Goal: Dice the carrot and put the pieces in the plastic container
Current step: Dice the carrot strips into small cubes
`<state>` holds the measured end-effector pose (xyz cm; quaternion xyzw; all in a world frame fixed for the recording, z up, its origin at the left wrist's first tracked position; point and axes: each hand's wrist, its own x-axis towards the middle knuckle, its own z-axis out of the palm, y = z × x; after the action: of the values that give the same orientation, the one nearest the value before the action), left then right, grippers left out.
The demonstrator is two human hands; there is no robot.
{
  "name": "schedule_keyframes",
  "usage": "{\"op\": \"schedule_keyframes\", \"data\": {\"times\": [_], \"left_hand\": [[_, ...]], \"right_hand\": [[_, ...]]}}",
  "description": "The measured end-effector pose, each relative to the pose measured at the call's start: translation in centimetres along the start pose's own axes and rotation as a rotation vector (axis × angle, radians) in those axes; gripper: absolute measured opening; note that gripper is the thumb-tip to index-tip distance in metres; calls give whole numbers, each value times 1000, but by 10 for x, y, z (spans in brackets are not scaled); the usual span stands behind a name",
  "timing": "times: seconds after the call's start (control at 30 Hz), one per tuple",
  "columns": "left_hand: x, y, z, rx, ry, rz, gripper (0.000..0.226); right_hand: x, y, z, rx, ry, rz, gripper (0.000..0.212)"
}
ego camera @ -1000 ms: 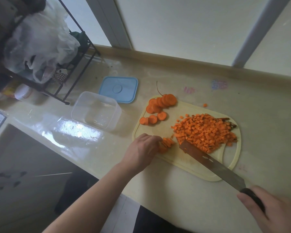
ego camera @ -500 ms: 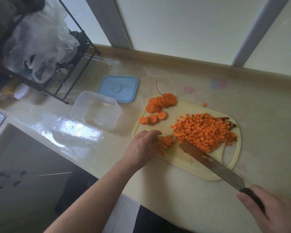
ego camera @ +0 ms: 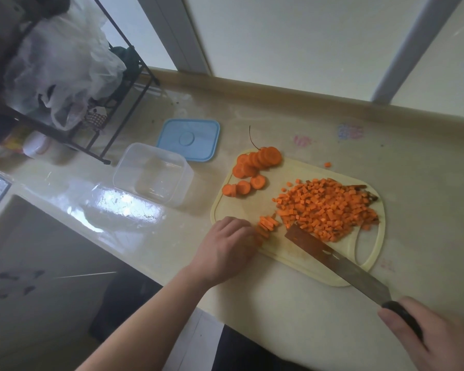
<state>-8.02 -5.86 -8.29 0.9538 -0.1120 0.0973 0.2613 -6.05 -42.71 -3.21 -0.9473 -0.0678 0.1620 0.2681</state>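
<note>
left hand [ego camera: 227, 249] steadies carrot sticks [ego camera: 268, 223]; right hand [ego camera: 434, 341] grips knife [ego camera: 332, 257]

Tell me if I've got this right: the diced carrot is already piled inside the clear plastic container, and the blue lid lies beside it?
Not quite. The head view shows the plastic container holding no carrot; the diced carrot is piled on the cutting board. The blue lid does lie beside the container.

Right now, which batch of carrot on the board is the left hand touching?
The small bunch of carrot sticks at the board's near-left edge, beside the left hand. The round slices lie farther back, and the diced pile sits by the knife.
</note>
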Motion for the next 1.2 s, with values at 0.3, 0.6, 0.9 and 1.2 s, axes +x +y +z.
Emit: {"op": "schedule_keyframes", "data": {"times": [0.3, 0.6, 0.9, 1.2], "left_hand": [[7, -12, 3, -42, -111, -45, 13], [24, -6, 3, -3, -82, -32, 20], [48, -4, -6, 23, -245, 118, 36], [41, 1, -3, -6, -215, 50, 38]], "right_hand": [[1, -5, -1, 3, -2, -25, 61], [-2, -3, -3, 44, -31, 32, 59], [-2, -7, -3, 71, -46, 61, 64], [1, -1, 1, 40, -62, 77, 71]]}}
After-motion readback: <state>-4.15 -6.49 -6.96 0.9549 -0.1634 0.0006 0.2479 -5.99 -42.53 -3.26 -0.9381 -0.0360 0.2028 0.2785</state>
